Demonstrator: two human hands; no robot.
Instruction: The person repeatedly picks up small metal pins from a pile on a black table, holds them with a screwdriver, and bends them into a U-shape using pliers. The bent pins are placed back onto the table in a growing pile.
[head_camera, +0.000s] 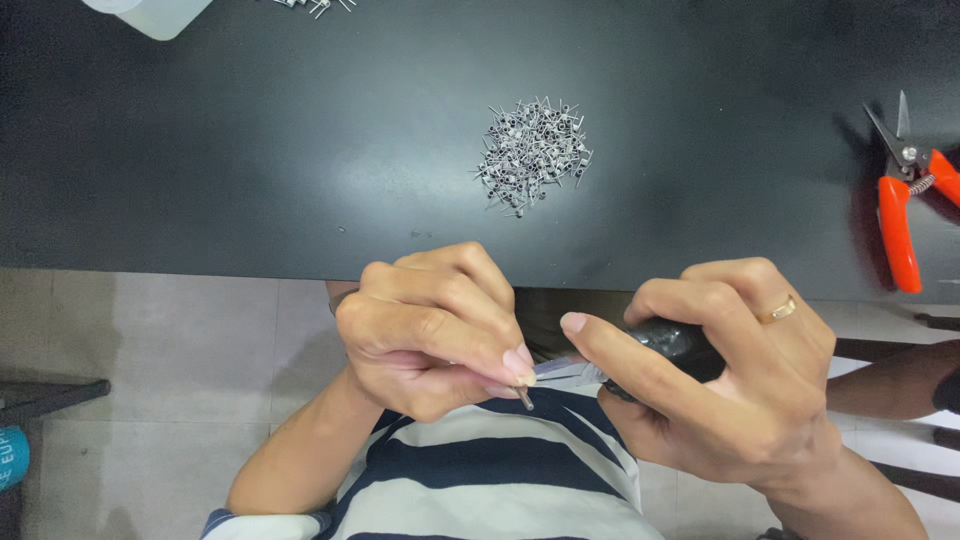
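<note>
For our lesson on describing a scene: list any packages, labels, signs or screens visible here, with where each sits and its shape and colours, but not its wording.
Translucent white plastic container: top left corner of the black table, rounded, mostly cut off by the frame.
Teal label with white lettering: left edge, low by the floor, on a rounded object that is mostly cut off.
No signs or screens are visible.

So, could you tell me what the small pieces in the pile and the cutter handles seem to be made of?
The pile of small pieces looks like bare metal wire: grey, thin, glinting. The cutter handles look like glossy orange plastic or rubber coating, and the blades like dull steel.
</note>
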